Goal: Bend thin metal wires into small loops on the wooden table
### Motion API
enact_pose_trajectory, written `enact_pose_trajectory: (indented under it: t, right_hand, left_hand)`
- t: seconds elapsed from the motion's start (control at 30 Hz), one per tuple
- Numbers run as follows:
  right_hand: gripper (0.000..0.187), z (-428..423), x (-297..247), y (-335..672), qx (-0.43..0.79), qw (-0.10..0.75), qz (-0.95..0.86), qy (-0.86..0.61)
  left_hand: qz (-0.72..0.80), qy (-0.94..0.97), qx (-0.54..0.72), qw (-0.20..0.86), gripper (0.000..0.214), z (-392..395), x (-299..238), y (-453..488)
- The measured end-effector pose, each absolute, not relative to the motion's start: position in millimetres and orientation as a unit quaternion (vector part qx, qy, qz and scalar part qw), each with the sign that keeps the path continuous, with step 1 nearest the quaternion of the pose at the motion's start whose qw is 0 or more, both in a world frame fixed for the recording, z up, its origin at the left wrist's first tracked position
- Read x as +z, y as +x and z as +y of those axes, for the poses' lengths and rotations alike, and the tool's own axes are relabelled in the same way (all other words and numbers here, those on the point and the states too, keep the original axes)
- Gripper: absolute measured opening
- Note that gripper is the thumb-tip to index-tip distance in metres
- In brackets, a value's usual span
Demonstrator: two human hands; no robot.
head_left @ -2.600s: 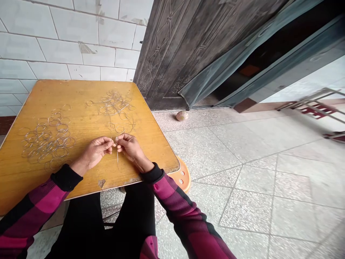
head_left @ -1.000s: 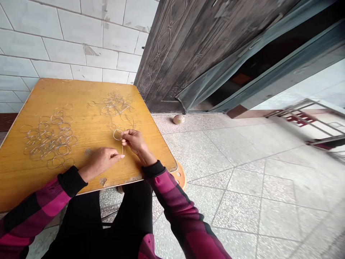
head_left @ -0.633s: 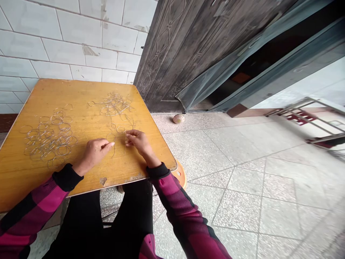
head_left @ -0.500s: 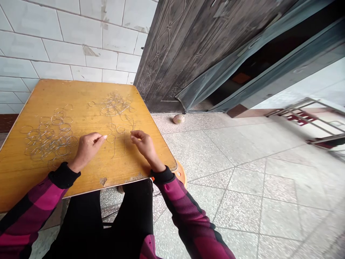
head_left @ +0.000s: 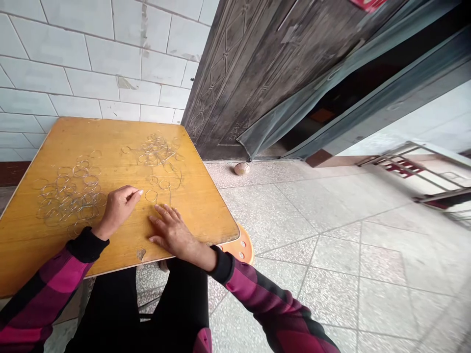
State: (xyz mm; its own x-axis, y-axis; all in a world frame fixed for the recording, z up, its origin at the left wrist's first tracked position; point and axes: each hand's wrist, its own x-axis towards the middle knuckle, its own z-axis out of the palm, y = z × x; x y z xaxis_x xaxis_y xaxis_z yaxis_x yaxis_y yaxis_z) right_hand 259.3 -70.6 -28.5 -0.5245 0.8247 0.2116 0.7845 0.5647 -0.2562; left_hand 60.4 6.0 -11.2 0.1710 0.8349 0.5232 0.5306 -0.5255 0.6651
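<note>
I sit at a yellow wooden table (head_left: 110, 245). My right hand (head_left: 171, 233) lies flat on it, fingers spread, over the lower end of a thin wire piece (head_left: 152, 197) with a loop at its top. My left hand (head_left: 117, 206) rests to the left of that loop, fingers curled and fingertips pinched together; what they grip, if anything, is too thin to see. A heap of wire rings (head_left: 69, 196) lies to the left of my left hand. A second tangle of wire loops (head_left: 154, 149) lies farther back on the table.
A white tiled wall (head_left: 73, 63) stands behind the table. A dark metal door (head_left: 257, 73) is to the right. An orange plastic stool (head_left: 241, 247) shows under the table's right corner. A small round object (head_left: 242, 168) lies on the tiled floor. A metal rack (head_left: 415, 166) is at far right.
My hands held one wire together, then parted. The looped wire now lies on the table. My right hand has dropped flat near the front edge; my left hand stays beside the loop.
</note>
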Motion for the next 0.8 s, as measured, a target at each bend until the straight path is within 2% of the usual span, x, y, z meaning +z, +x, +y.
enact_pose_trajectory:
  t: [0.1,0.27,0.37,0.53,0.8]
  right_hand:
    - [0.035,-49.6,-10.3,268.3,0.097,0.164,-0.819,-0.540]
    - [0.037,-8.5,13.4,287.7,0.107,0.003,-0.731,-0.675]
    - [0.036,4.5,12.6,294.1,0.124,-0.040,-0.724,-0.677]
    - [0.031,11.0,8.2,288.6,0.095,-0.084,-0.735,-0.666]
    - [0.031,22.6,5.8,277.8,0.066,-0.088,-0.756,-0.645]
  left_hand:
    - [0.451,0.750,0.458,0.156,0.025,7.6,-12.9,60.0]
    - [0.470,0.765,0.410,0.158,0.019,13.9,-21.6,55.9]
    - [0.507,0.800,0.289,0.139,0.013,19.0,-21.9,57.2]
    - [0.558,0.825,0.047,0.073,0.025,32.7,-4.3,83.3]
    - [0.512,0.855,-0.022,0.076,0.021,68.2,7.5,133.5]
